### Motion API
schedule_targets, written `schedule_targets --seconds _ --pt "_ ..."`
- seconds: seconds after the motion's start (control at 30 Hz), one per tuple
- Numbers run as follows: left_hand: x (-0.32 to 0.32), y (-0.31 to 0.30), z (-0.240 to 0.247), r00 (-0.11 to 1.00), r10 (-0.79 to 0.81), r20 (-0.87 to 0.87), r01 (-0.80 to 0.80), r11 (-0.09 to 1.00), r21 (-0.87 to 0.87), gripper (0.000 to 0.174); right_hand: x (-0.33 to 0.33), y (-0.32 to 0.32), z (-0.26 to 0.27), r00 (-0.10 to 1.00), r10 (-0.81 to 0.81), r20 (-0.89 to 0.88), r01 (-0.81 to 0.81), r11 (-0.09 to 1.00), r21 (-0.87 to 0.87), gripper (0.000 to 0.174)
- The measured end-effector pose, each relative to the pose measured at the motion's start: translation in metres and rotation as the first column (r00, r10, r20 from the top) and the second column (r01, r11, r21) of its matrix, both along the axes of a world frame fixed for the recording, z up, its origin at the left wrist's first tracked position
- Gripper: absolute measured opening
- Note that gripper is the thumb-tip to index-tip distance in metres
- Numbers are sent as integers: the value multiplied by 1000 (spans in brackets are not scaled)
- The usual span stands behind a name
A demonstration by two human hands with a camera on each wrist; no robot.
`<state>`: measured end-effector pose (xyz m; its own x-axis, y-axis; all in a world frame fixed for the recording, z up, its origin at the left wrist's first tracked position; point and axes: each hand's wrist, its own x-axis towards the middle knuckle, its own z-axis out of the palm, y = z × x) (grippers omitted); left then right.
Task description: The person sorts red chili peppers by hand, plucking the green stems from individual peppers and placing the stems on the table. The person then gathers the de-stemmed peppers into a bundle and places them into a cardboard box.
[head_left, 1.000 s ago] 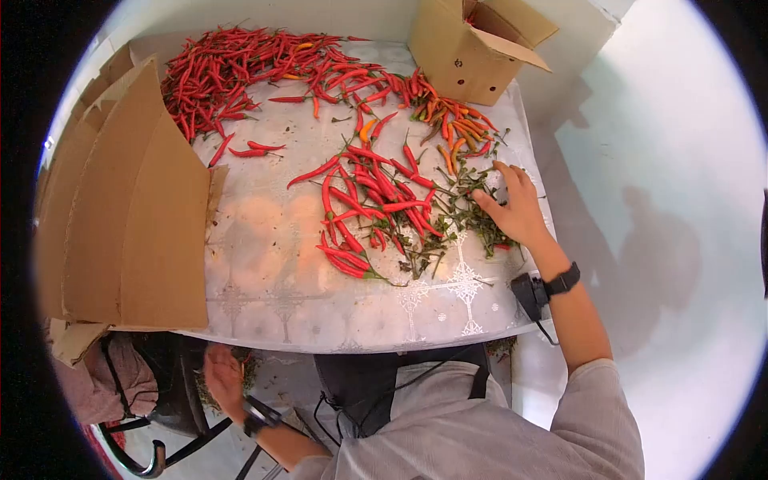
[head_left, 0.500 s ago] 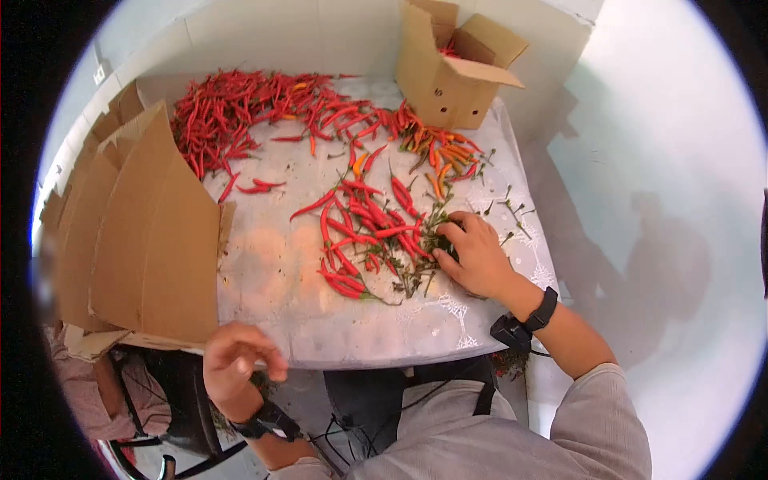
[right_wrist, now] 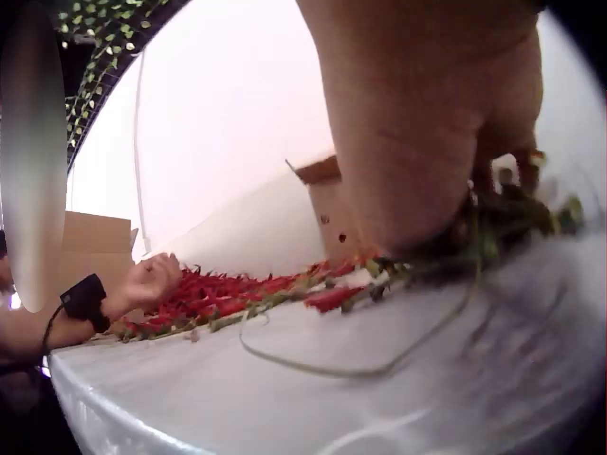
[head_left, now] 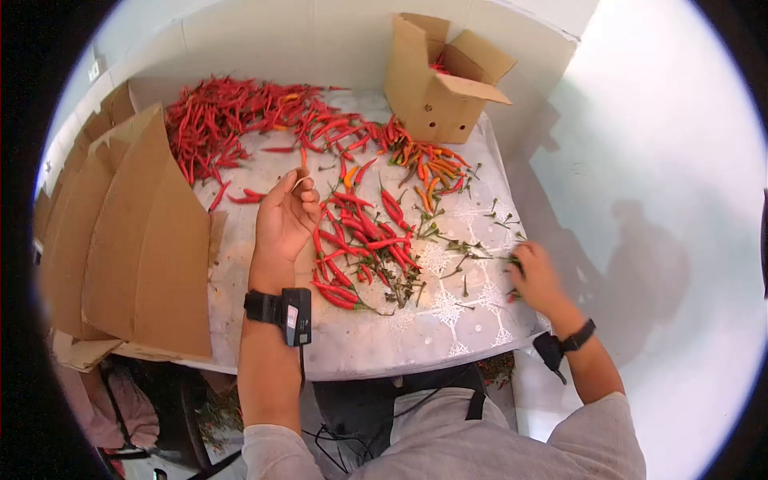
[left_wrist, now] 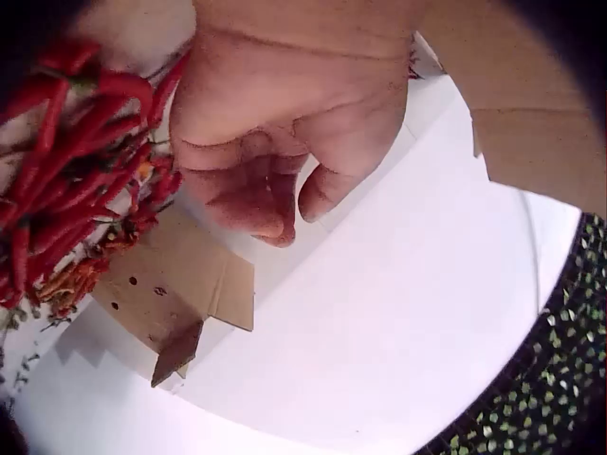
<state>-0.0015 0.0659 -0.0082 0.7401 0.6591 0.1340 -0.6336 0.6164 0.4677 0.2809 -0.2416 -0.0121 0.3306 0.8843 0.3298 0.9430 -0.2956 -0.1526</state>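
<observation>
At the right edge of the table, my right hand [head_left: 538, 280] curls its fingers around a tangle of green chili stems [right_wrist: 503, 218]; a bit of red shows beside them. My left hand [head_left: 284, 220] is raised over the table, palm side showing, its fingers loosely bent with nothing seen in them. Just right of it lies a small heap of red chilies [head_left: 356, 240]. Loose stems [head_left: 464, 248] are scattered between that heap and my right hand. Behind, orange and greenish chilies [head_left: 436, 170] form a small group.
A large pile of red chilies [head_left: 224, 120] covers the back left of the table [head_left: 344, 356]. An open carton [head_left: 416, 104] with chilies inside stands at the back right. Tall cardboard [head_left: 164, 248] walls off the left side. A wall rises past the right edge.
My right hand moved left into the stems, then swept right to the table edge, thinning the stem clump. My left hand rose from below the table to above it.
</observation>
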Motion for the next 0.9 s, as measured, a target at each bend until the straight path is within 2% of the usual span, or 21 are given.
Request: schedule_targets --seconds 0.03,0.1,0.13,0.23,0.3,0.37,0.43,0.57,0.63,0.67,0.8,0.83,0.9 --pt "-4 1 -11 1000 15 6 -15 996 -87 17 3 -15 8 997 -83 2 83 993 -86 21" --pt "-6 9 -29 999 12 30 -8 988 -154 15 24 -41 11 953 -285 101 301 918 -256 21" --pt "-8 13 -33 999 -9 50 18 981 -194 14 29 -44 16 958 -270 99 287 920 -267 21" --pt "-3 16 -37 999 41 25 -36 983 -181 12 25 -40 33 935 -292 200 346 875 -339 21" --pt "0 12 -38 999 50 10 -47 981 -187 12 1 -5 40 994 -81 73 87 993 -79 25" --pt "1 10 -41 999 38 -18 -40 992 -123 11 -25 30 40 991 113 -77 -112 994 17 31" --pt "-3 5 -35 999 40 1 -39 993 -116 10 -42 63 29 958 274 -83 -270 961 55 34" --pt "-9 -1 -29 998 48 32 -44 992 -114 9 -64 92 18 905 414 -93 -412 910 43 36" --pt "-9 0 -28 997 71 5 -69 990 -121 9 -70 87 15 933 347 -95 -356 929 -103 31" --pt "-9 1 -29 996 82 -19 -83 989 -119 9 -68 80 14 939 337 -73 -343 933 -108 25" --pt "-4 -2 -27 989 115 -97 -128 982 -136 8 -43 32 6 951 308 14 -306 948 -81 20" --pt "-3 -1 -28 990 107 -94 -120 982 -147 8 -32 16 3 978 204 41 -201 977 -75 19" --pt "-4 0 -31 974 62 -220 -105 976 -193 9 -14 -17 0 997 26 75 -22 998 -59 17"
